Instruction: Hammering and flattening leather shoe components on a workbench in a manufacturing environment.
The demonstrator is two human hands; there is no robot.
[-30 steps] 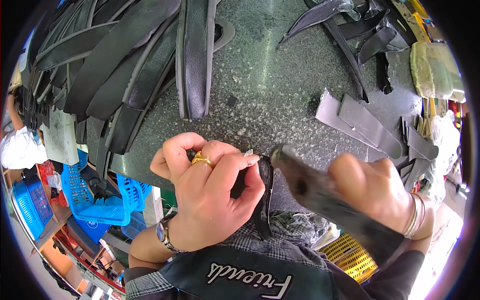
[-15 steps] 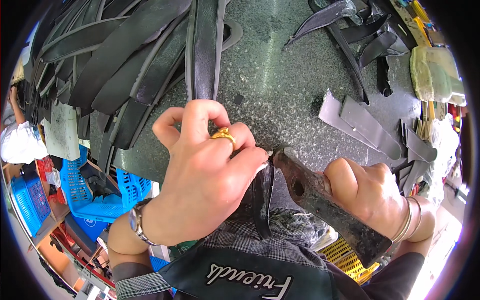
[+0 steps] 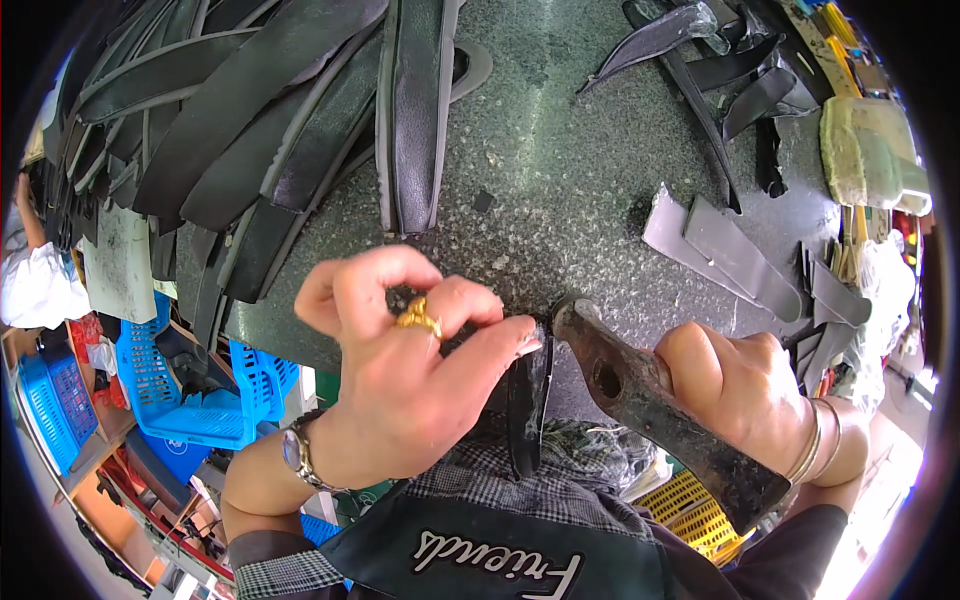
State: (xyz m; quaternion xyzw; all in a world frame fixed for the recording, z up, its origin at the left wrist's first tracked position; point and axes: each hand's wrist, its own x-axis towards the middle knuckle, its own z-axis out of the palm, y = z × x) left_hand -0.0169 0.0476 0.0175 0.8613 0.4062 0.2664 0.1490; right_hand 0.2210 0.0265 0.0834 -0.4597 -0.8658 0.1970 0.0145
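Note:
My left hand (image 3: pixel 405 375), with a gold ring and a wristwatch, pinches the upper end of a narrow black leather-like strip (image 3: pixel 527 415) at the near edge of the stone slab (image 3: pixel 560 190). The strip hangs down toward my lap; its top is hidden by my fingertips. My right hand (image 3: pixel 740 395) is closed around a worn, dark metal hammer (image 3: pixel 650 410), whose narrow end rests just right of the pinched fingers. The hammer's handle is mostly hidden in my fist. Straight ahead of my left hand lies a black strip with grey edges (image 3: pixel 415 120).
A heap of black strips (image 3: pixel 230 140) covers the far left of the slab. Two grey strips (image 3: pixel 720 250) and curled black pieces (image 3: pixel 690 90) lie to the right. A blue basket (image 3: pixel 190 400) stands at left, a yellow basket (image 3: pixel 690 515) at lower right.
My left hand has drawn back toward me, its raised fingers now away from the grey-edged strip ahead. The hammer has shifted slightly right and nearer to me.

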